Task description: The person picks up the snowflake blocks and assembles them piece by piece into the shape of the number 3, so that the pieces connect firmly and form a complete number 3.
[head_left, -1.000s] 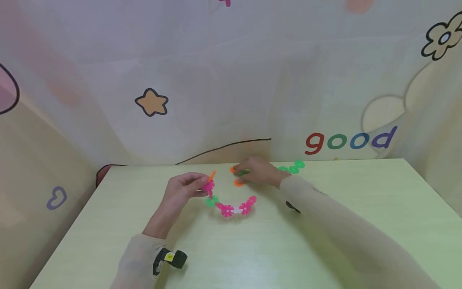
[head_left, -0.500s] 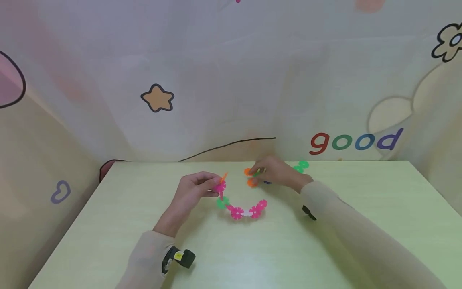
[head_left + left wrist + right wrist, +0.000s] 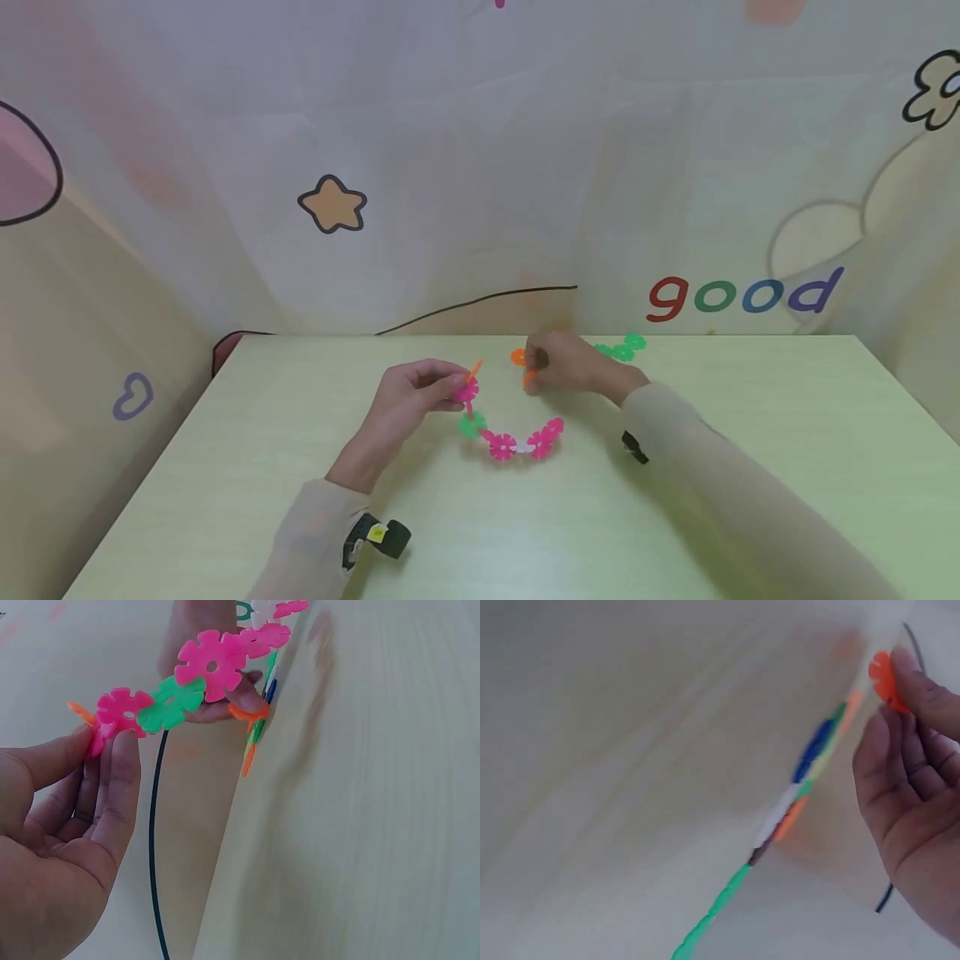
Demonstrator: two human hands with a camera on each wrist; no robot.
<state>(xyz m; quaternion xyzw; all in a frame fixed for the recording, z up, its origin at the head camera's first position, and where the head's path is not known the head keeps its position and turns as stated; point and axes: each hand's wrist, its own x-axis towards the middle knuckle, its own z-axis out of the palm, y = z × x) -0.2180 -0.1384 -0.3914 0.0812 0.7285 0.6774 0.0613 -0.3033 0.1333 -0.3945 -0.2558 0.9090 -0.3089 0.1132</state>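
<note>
My left hand [image 3: 420, 396] pinches one end of a chain of interlocked plastic snowflake discs, raised over the table. In the left wrist view a pink disc [image 3: 124, 711] and an orange one [image 3: 81, 712] are at the fingertips. A green disc [image 3: 171, 703] and further pink discs [image 3: 210, 664] follow; the head view also shows a white disc [image 3: 522, 447] near the far end. My right hand [image 3: 573, 364] holds an orange snowflake disc [image 3: 889, 681] between thumb and fingers, just above the table near its back edge.
Another orange disc [image 3: 518, 357] lies left of the right hand. Green discs [image 3: 622, 352] lie along the table's back edge. In the right wrist view, a blue disc [image 3: 812, 750] and a white disc [image 3: 775, 815] lie among several others. A printed curtain [image 3: 465, 167] stands behind the table [image 3: 480, 533].
The head view has shifted, so everything appears further right. My right hand has taken hold of an orange disc and tilted it up on edge. The left hand keeps its pinch on the chain.
</note>
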